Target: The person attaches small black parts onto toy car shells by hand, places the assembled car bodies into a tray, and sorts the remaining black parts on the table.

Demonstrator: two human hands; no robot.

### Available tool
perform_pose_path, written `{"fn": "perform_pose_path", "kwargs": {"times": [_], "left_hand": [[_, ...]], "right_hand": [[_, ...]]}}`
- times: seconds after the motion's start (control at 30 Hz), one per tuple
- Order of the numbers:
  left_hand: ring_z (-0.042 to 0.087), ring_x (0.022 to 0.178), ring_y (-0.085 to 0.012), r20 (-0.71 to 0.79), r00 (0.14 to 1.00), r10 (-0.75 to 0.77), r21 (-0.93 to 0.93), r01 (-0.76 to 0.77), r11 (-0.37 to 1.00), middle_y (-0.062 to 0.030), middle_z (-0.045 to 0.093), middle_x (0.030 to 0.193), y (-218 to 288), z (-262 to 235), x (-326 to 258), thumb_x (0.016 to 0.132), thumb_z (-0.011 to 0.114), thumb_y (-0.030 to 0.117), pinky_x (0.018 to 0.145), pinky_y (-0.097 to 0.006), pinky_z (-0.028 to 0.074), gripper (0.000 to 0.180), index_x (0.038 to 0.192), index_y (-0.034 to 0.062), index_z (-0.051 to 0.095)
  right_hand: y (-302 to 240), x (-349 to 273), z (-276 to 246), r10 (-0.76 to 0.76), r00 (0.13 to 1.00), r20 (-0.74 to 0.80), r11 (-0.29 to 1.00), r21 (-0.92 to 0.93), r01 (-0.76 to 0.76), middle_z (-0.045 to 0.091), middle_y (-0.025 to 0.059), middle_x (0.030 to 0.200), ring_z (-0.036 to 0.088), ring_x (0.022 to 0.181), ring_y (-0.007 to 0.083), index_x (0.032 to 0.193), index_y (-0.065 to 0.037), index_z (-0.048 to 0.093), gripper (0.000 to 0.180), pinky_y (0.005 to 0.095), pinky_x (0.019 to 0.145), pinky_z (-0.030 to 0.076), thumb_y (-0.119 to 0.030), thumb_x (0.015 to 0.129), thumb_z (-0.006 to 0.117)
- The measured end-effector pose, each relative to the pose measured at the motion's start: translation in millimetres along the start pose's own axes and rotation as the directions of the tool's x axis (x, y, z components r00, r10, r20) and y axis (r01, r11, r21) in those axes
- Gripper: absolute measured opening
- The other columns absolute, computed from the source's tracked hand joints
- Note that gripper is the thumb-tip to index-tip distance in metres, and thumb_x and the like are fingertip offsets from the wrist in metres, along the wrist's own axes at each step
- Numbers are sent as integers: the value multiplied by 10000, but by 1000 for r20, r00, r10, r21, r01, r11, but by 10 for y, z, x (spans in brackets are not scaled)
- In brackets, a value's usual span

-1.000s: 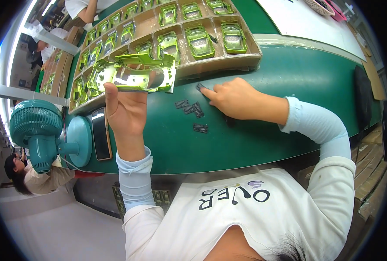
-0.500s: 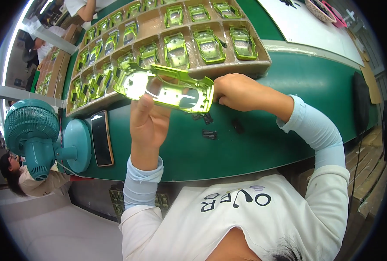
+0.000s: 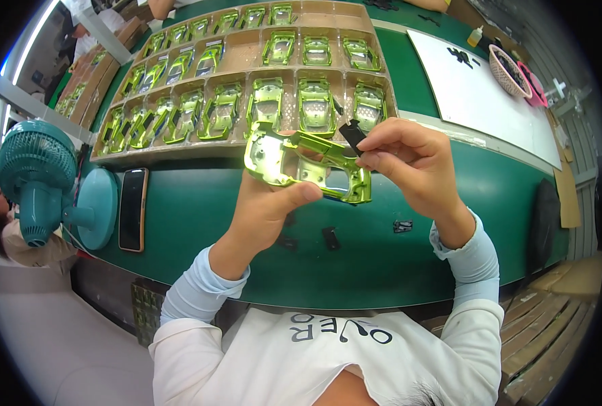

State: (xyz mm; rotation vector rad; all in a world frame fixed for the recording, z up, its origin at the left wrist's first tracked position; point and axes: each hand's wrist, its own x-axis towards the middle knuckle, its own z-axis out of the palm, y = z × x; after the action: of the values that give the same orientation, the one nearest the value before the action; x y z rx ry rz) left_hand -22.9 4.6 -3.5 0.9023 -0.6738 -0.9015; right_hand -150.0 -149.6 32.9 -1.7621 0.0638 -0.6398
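Note:
My left hand (image 3: 264, 210) grips a glossy light-green toy car body shell (image 3: 264, 159), thumb along its near side and the other fingers hidden beneath. The shell has window openings and is held above the green table, just in front of the box. At its right end, my right hand (image 3: 419, 166) pinches a small flat black plastic part (image 3: 352, 135) between thumb and fingertips. That part is close to the shell's edge; whether they touch I cannot tell. On the table below lie several small black parts, among them one in the middle (image 3: 331, 238) and one farther right (image 3: 402, 226).
A divided cardboard box (image 3: 237, 59) with several green car shells fills the far side. At left stand a teal fan (image 3: 38, 162) and a phone (image 3: 133, 210). Far right, a white board (image 3: 443, 74) carries black parts and a pink basket (image 3: 508, 73). Other people's arms show beyond.
The shell in my left hand has shifted right and turned a little. My right hand has lifted and turned, and the black part now shows in its fingers. The whole view has shifted too.

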Motion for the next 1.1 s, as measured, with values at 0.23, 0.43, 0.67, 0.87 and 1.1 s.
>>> {"fn": "perform_pose_path", "kwargs": {"times": [0.23,0.43,0.67,0.87,1.1], "left_hand": [[491,1017,-169,27,999,-25,122,22,992,-89,490,1083,-164,1,-29,586,782,16,836,-304,446,759,1198,50,334],[483,1088,-236,194,953,231,318,-284,905,-186,407,1239,-282,-33,-49,603,787,99,883,-340,440,760,1181,53,296],[477,1079,-384,459,698,550,514,-713,477,-258,444,1195,-278,-143,51,627,761,169,892,-413,409,654,1127,56,354],[508,998,-382,536,609,584,578,-770,272,-237,454,1200,-242,-115,74,661,716,155,843,-435,424,539,1093,69,406],[493,1029,-391,579,608,543,543,-785,300,-228,454,1199,-275,-72,76,609,727,60,853,-435,427,591,1106,70,409]], "right_hand": [[100,-6,-6,275,962,7,956,102,-274,577,73,811,585,714,101,856,49,581,118,201,630,491,68,740,595],[123,-73,101,222,975,32,970,94,-224,592,42,765,557,640,76,848,29,589,102,206,579,462,-20,759,597],[54,-76,108,471,828,304,765,327,-555,578,29,733,540,600,70,845,10,550,95,192,506,435,-77,807,559],[-4,-67,172,509,819,266,833,88,-547,567,21,670,518,527,63,862,14,590,119,183,445,414,-85,815,545],[26,-86,156,529,810,254,827,59,-559,566,23,621,503,474,62,844,19,604,128,188,412,405,-84,817,532]]}}
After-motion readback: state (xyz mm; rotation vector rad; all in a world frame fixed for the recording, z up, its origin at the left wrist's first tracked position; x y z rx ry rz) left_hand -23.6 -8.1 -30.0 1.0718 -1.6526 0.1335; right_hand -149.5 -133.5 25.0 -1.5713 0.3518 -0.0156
